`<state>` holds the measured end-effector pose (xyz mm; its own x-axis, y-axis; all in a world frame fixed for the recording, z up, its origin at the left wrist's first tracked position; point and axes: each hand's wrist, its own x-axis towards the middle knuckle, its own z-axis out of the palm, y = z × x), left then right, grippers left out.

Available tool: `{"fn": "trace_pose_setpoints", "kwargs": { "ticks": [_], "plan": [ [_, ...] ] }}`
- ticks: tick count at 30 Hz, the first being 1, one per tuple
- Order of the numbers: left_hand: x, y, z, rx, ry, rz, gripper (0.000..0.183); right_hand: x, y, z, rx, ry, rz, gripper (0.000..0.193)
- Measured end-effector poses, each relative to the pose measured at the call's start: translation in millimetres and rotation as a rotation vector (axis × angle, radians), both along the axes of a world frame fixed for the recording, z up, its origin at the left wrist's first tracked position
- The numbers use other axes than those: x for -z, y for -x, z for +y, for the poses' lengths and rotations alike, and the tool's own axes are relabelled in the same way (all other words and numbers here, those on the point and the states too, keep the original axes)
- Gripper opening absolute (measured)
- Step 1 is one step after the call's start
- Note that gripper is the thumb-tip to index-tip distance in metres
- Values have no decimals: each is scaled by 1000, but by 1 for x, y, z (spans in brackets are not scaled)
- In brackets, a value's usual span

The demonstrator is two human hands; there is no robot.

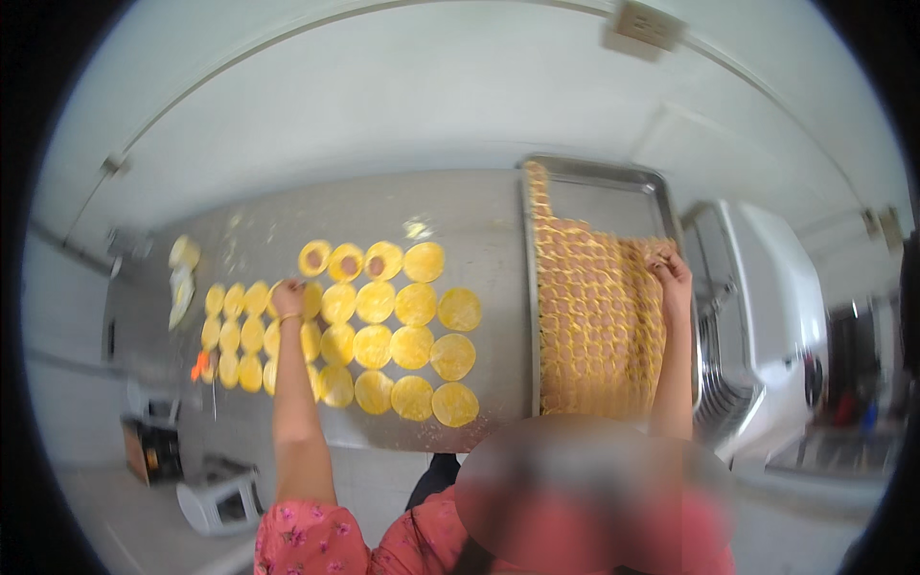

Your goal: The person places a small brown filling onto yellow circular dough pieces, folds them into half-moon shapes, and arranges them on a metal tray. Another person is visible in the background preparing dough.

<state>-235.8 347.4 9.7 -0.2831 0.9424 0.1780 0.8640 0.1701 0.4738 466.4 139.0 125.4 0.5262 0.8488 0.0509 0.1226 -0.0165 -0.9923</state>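
On steel table (pixel 504 316), yellow discs (pixel 415 305) are sitting in rows, probably for reach; left hand (pixel 287 299) is hovering there, right hand (pixel 670 270) over tray (pixel 609 203); both curled, grip unclear.

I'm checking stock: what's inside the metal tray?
Rows of yellow and brown pieces cover most of the metal tray; bare metal shows toward its far end. The metal beneath them is hidden.

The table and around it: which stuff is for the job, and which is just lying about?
For the job, it seems: yellow rounds by the left hand, metal tray, brown-and-yellow pieces by the right hand.

Probably just lying about: orange thing, white stool-like thing on the floor.
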Motion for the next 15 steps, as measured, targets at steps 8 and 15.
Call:
{"fn": "trace_pose_setpoints", "kwargs": {
  "ticks": [8,15],
  "plan": [
    [35,27,74,68,130,52,26,-16,112,-199,381,21,88,24],
    [22,21,81,158,197,-40,23,0,199,-244,480,74,120,21]
  ]
}}
